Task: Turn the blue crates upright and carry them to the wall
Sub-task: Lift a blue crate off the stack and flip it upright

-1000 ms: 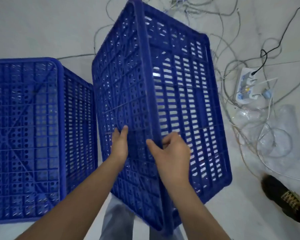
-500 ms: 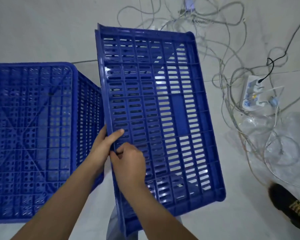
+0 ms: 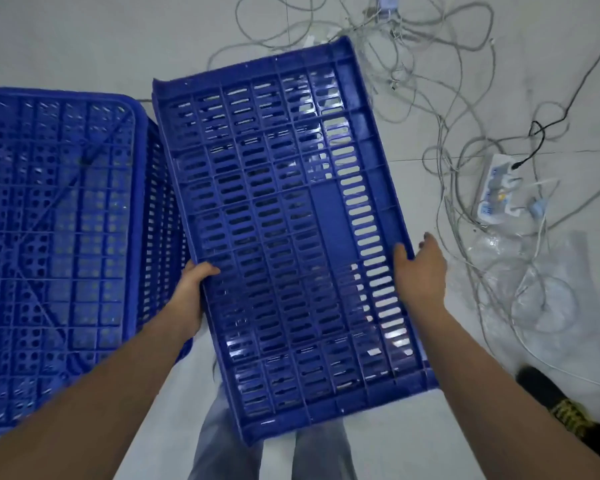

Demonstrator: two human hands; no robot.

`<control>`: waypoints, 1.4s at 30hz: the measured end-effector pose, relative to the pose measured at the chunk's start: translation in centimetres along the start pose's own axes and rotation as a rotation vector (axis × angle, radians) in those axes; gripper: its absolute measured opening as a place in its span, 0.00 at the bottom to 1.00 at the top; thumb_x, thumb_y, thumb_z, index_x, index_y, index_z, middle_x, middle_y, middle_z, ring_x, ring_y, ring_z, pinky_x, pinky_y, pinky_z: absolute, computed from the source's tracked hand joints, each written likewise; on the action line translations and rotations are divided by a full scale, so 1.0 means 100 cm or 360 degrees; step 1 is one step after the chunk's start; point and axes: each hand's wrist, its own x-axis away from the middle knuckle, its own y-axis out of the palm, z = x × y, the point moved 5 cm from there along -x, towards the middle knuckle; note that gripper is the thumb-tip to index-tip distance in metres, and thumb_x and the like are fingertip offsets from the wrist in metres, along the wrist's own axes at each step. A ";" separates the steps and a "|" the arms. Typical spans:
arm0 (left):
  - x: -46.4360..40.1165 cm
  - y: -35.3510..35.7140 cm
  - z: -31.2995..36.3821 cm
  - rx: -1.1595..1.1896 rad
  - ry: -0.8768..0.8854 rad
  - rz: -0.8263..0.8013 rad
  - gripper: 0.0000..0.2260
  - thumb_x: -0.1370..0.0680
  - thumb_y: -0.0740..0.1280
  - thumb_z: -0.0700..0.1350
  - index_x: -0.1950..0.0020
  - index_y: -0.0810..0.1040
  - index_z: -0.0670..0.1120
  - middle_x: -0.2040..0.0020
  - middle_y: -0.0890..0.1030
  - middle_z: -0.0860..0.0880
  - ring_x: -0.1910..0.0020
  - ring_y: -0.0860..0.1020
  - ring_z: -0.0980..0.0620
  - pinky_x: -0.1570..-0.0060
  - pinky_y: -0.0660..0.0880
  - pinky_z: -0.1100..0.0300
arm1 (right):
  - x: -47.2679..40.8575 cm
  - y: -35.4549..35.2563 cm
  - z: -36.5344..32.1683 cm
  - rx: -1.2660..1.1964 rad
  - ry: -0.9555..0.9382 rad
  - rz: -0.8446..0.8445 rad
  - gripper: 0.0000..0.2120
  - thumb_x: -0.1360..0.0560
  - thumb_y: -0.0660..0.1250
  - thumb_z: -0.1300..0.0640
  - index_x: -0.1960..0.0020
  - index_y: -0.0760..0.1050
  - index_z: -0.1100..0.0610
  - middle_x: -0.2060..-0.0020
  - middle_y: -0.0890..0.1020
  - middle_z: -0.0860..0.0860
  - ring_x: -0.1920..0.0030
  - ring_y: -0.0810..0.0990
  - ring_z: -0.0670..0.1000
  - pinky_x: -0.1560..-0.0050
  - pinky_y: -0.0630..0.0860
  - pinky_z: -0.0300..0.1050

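Right now the person holds one blue crate (image 3: 284, 230) off the floor in front of the legs, a slotted side wall facing the camera, so whether its open top faces up cannot be told. The left hand (image 3: 191, 299) clamps the crate's edge at about eight o'clock, thumb hooked over the wall and fingers hidden behind it. The right hand (image 3: 421, 271) sits at about four o'clock against the opposite edge; its grip looks loose, thumb laid on the wall, fingers half spread and curling past the rim, so it steadies more than it clasps. A second blue crate (image 3: 59, 244) rests upside down on the floor at nine o'clock, its ribbed base up, just beside the held one. The main risk, as I judge it, is that loose right grip: if the crate is swung round before those fingers close, the weight could pivot on the left hand and the far corner drop. A tangle of cables (image 3: 465, 140) lies at one to three o'clock, with a power strip (image 3: 499, 188) and clear plastic wrap (image 3: 534, 271) among it, and a dark shoe (image 3: 561, 407) at five o'clock; stepping that way toward the wall could snag a foot or drag the strip. The held crate could also knock the overturned one.
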 end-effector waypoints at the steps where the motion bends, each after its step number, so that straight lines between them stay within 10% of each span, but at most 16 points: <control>1: -0.001 -0.001 -0.001 -0.0025 0.0022 -0.0011 0.12 0.23 0.61 0.40 0.40 0.71 0.48 0.49 0.79 0.47 0.52 0.77 0.45 0.40 0.74 0.44 | -0.002 0.004 0.007 -0.0062 0.0071 -0.0129 0.26 0.20 0.56 0.47 0.27 0.62 0.62 0.31 0.70 0.62 0.33 0.70 0.60 0.34 0.66 0.53; 5: 0.011 0.003 0.002 -0.0306 0.0121 0.0011 0.24 0.20 0.61 0.46 0.25 0.60 0.49 0.32 0.71 0.50 0.39 0.72 0.48 0.30 0.65 0.47 | -0.005 0.008 0.013 0.0011 0.0048 -0.0140 0.26 0.20 0.51 0.42 0.39 0.73 0.61 0.42 0.79 0.60 0.43 0.77 0.61 0.48 0.70 0.50; 8: 0.023 0.004 0.001 -0.0585 0.0272 0.0162 0.31 0.19 0.59 0.51 0.21 0.47 0.51 0.22 0.56 0.53 0.25 0.59 0.50 0.26 0.57 0.50 | -0.009 0.009 0.015 -0.0023 0.0055 -0.0059 0.23 0.20 0.51 0.42 0.65 0.67 0.56 0.64 0.76 0.53 0.58 0.75 0.57 0.59 0.68 0.48; 16: 0.031 0.012 -0.001 -0.0715 0.0245 0.0135 0.33 0.19 0.58 0.53 0.21 0.40 0.53 0.20 0.48 0.52 0.22 0.53 0.47 0.25 0.55 0.47 | -0.005 0.008 0.029 0.0005 0.0116 0.0112 0.23 0.20 0.52 0.44 0.69 0.63 0.56 0.71 0.71 0.51 0.71 0.68 0.49 0.71 0.60 0.42; 29: 0.032 0.083 0.005 -0.0980 0.0373 -0.0185 0.25 0.18 0.55 0.49 0.23 0.49 0.52 0.27 0.67 0.47 0.38 0.70 0.50 0.44 0.66 0.60 | -0.015 -0.029 0.094 -0.0141 0.0309 0.0196 0.22 0.22 0.51 0.45 0.65 0.66 0.59 0.65 0.75 0.54 0.61 0.74 0.57 0.58 0.68 0.48; 42: 0.036 0.135 -0.014 -0.1106 0.0505 -0.0329 0.26 0.17 0.56 0.45 0.22 0.49 0.55 0.26 0.67 0.50 0.31 0.70 0.47 0.32 0.68 0.53 | -0.041 -0.069 0.131 -0.0299 0.0336 0.0092 0.36 0.24 0.49 0.33 0.36 0.72 0.62 0.41 0.79 0.63 0.42 0.77 0.64 0.38 0.73 0.63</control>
